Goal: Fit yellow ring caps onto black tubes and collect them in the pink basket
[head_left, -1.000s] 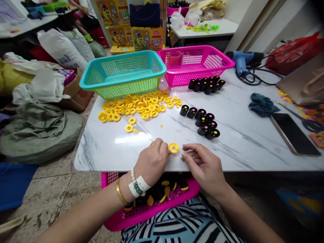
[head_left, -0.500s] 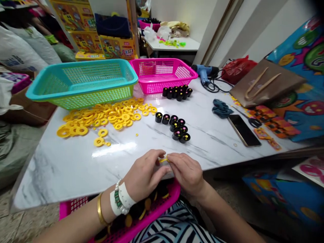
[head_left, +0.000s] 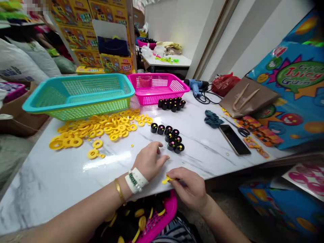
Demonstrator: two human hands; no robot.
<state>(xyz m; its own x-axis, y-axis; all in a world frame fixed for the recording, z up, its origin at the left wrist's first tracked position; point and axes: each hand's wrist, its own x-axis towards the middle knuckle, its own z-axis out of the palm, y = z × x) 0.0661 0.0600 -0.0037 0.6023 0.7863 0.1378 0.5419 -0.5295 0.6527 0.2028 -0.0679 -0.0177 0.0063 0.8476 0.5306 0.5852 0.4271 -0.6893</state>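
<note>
My right hand (head_left: 191, 187) pinches a small yellow plastic piece (head_left: 167, 180) at the table's front edge. Up and to the left of it, my left hand (head_left: 149, 160) reaches over the tabletop with thumb and fingers apart and nothing between them. Just beyond the left fingertips stand several short black cups (head_left: 171, 145) with yellow and pink bits inside. Yellow rings (head_left: 121, 128) lie in a loose pile to the left, and a few yellow rings (head_left: 92, 154) sit nearer me. Below the table edge, a pink basket (head_left: 168, 211) on my lap holds black and yellow parts.
A teal basket (head_left: 76, 109) and a pink basket (head_left: 162, 88) stand behind the pile, beside more black cups (head_left: 174, 108). Rightward lie a blue heat gun (head_left: 196, 87), dark cloth (head_left: 213, 118), phone (head_left: 235, 140), scissors (head_left: 243, 132) and brown paper bag (head_left: 246, 98).
My left hand has parted from the yellow piece and moved forward toward the black cups, its fingers spread. The right hand keeps the piece, now lower in view. The camera view has shifted.
</note>
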